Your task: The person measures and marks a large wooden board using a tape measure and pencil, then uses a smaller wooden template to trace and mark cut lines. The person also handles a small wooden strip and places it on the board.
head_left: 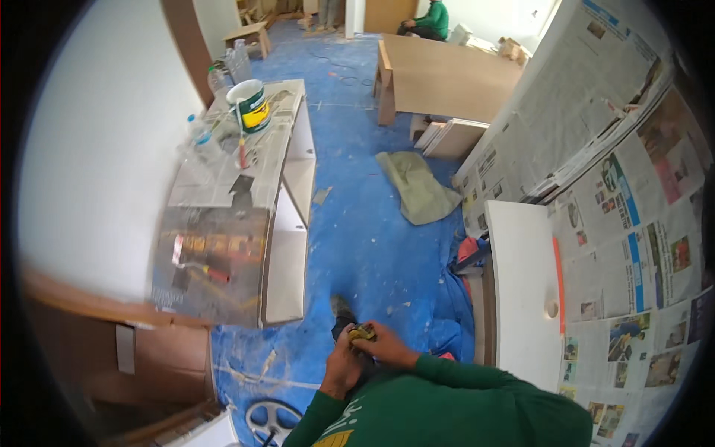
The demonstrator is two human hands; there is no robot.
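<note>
Low in the middle of the view, my left hand [340, 361] and my right hand [383, 346] meet in front of my body, both closed round a small yellow-and-dark object [360, 334] that is partly covered by fingers and too small to name. My foot [341, 311] shows just beyond them on the blue floor sheeting [350, 261].
A cluttered cabinet [289, 246] with bottles, a bucket [252, 112] and scrapers stands left. Newspaper-covered panels [611, 223] and a white board [521, 298] line the right. Ahead are crumpled cloth [415, 186], a table [447, 74] and another person [432, 21]. A wheel [264, 413] lies low left.
</note>
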